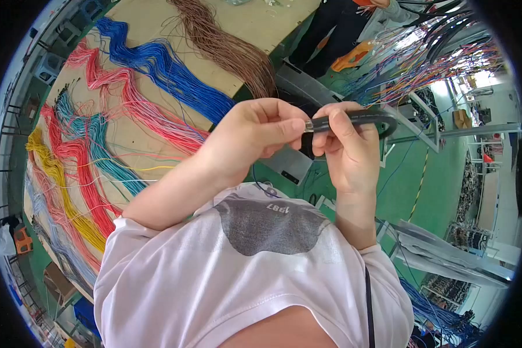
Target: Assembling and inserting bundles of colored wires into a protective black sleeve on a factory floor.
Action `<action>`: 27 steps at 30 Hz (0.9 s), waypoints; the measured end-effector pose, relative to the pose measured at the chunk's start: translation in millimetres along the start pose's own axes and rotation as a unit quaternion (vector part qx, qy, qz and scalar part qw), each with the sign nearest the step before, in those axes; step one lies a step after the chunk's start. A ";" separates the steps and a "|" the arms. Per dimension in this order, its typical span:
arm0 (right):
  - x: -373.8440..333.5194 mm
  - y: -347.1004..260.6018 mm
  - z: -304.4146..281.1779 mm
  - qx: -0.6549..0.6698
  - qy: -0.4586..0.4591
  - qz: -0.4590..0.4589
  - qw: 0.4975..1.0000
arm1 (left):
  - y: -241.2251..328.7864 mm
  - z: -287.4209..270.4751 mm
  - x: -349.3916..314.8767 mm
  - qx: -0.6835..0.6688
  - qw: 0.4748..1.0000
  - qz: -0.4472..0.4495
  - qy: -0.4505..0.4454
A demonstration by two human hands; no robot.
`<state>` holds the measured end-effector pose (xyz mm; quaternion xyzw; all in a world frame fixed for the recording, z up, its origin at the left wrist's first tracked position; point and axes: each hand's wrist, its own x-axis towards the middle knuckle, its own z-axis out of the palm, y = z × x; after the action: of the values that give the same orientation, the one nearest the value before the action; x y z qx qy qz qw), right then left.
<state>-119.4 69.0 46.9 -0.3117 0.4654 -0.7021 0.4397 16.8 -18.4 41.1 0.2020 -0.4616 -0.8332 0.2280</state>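
Note:
In front of my chest, both hands are on a thick black cable (362, 118), which bends round in a loop past my right hand. My right hand (349, 142) is closed round it, thumb on top, close to its end. Thumb and forefinger of my left hand (267, 127) pinch a small shiny piece (309, 124) at the tip of the cable. The fingers cover most of that piece, so its exact shape is hidden. A further black length hangs just below, between the two hands.
On the left, a wooden table (151, 23) carries long bundles of blue wires (162, 66), red, teal, yellow and brown wires (223, 43). Loose coloured wires (435, 64) hang from a metal frame at the upper right. A person (336, 29) stands beyond the table, near an orange stool (352, 56).

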 end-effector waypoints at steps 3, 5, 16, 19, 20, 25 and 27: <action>3.5 3.7 -1.9 -0.012 -0.029 -0.021 0.999 | 1.5 -7.9 4.8 -0.087 0.987 -0.133 -0.037; 4.3 5.2 -1.1 -0.017 -0.030 -0.034 0.999 | 1.8 -6.0 3.3 -0.064 0.991 -0.113 -0.027; 1.6 21.6 8.6 0.049 0.004 -0.049 0.998 | -32.8 9.2 -1.3 0.097 0.961 0.241 0.093; -2.2 19.2 6.2 0.024 0.002 -0.058 0.998 | -29.5 8.3 -3.7 0.100 0.964 0.229 0.085; -3.4 15.8 6.4 0.026 -0.013 -0.044 0.999 | -31.0 7.1 -3.8 0.108 0.961 0.240 0.081; -0.4 14.4 3.5 -0.009 -0.036 -0.033 0.999 | -27.8 -0.9 -4.2 0.175 0.967 0.182 0.043; 3.1 15.5 0.8 0.070 -0.028 -0.009 0.997 | -30.0 0.0 -5.0 0.139 0.971 0.186 0.051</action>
<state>-115.0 63.1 32.9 -0.3038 0.3997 -0.7279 0.4670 15.1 -1.4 15.9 0.1842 -0.5899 -0.6924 0.3723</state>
